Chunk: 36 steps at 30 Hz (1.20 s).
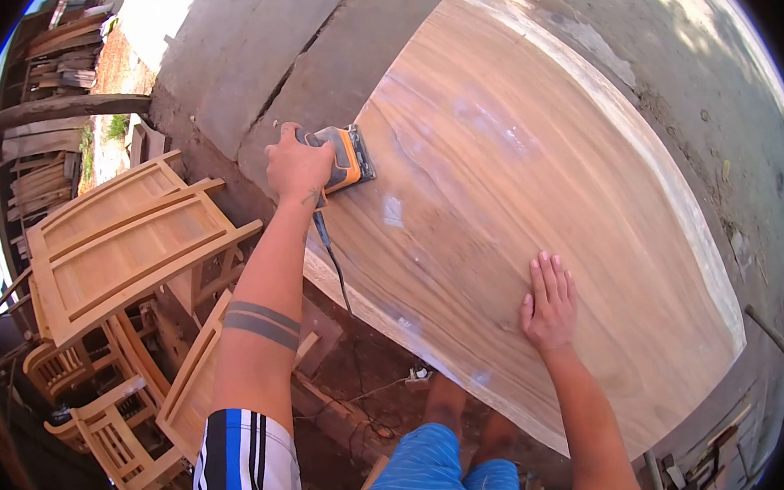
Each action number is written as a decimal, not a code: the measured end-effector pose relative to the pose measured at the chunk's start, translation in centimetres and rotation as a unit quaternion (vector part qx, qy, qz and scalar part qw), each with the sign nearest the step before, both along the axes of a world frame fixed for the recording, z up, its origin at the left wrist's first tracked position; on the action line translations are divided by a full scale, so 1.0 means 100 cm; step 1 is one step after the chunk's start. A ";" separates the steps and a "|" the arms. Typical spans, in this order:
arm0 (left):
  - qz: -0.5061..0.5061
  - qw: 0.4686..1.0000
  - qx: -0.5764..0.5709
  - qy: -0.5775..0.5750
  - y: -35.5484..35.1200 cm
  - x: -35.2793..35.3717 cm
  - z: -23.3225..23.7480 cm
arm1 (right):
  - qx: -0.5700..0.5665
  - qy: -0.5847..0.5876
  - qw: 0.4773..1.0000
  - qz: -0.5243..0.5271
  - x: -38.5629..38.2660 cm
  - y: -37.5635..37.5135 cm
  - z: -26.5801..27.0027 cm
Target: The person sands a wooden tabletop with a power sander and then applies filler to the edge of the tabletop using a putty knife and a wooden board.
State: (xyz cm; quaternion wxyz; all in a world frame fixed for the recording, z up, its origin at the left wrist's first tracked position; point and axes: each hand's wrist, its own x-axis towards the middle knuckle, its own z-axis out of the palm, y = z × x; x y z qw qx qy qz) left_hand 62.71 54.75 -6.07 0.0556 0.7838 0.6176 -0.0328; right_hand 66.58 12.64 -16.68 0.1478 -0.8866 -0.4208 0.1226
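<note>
My left hand (301, 165) is wrapped round the body of an orange and black electric sander (345, 156). The sander sits at the left edge of a large wooden slab (461, 184), its pad on the wood. A dark cord (334, 259) hangs from the sander past the slab's near edge. Flat on the slab, toward its near right part, lies my right hand (552, 306) with fingers stretched out and nothing in them. Pale whitish patches show on the slab's grain, and its long edges are lighter.
Wooden panels (134, 242) and small chairs (117, 432) are stacked on the left. Planks (42, 185) lie piled farther back. A white plug or socket (418, 375) and wires lie on the ground below the slab. Cracked concrete (304, 58) stretches behind.
</note>
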 end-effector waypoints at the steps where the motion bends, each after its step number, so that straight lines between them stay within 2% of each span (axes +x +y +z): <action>1: 0.013 1.000 0.004 0.001 0.002 -0.003 -0.001 | 0.002 -0.005 1.000 0.002 0.000 0.000 -0.001; 4: -0.028 0.999 -0.020 -0.002 -0.035 -0.036 0.003 | 0.015 -0.001 1.000 -0.003 0.001 0.000 -0.002; 7: -0.112 0.993 -0.028 -0.015 -0.090 -0.073 0.001 | 0.023 0.011 1.000 -0.005 0.001 0.001 0.000; 8: -0.178 0.983 -0.009 -0.032 -0.103 -0.077 0.004 | 0.022 0.014 1.000 -0.003 0.001 0.001 0.000; 11: -0.177 0.983 -0.006 -0.045 -0.088 -0.066 -0.001 | 0.022 0.008 1.000 -0.003 0.000 0.000 -0.001; 16: -0.049 0.999 -0.017 0.003 0.004 -0.010 0.003 | 0.012 -0.004 1.000 -0.002 0.001 0.000 -0.002; 19: -0.013 1.000 -0.017 0.011 0.036 0.000 0.000 | 0.013 -0.012 1.000 -0.004 0.000 0.001 -0.002; 24: -0.037 0.999 -0.024 0.010 0.004 -0.034 -0.001 | 0.019 0.004 1.000 -0.004 0.000 0.001 -0.002; 28: -0.122 0.991 -0.045 -0.030 -0.059 -0.070 0.005 | 0.021 0.010 1.000 -0.006 0.001 0.001 0.000; 31: -0.128 0.991 -0.024 -0.039 -0.059 -0.056 0.005 | 0.018 -0.001 1.000 -0.006 0.001 0.000 -0.002; 36: -0.062 0.998 -0.007 0.011 0.011 -0.002 0.001 | 0.014 -0.014 1.000 -0.002 -0.001 0.000 -0.003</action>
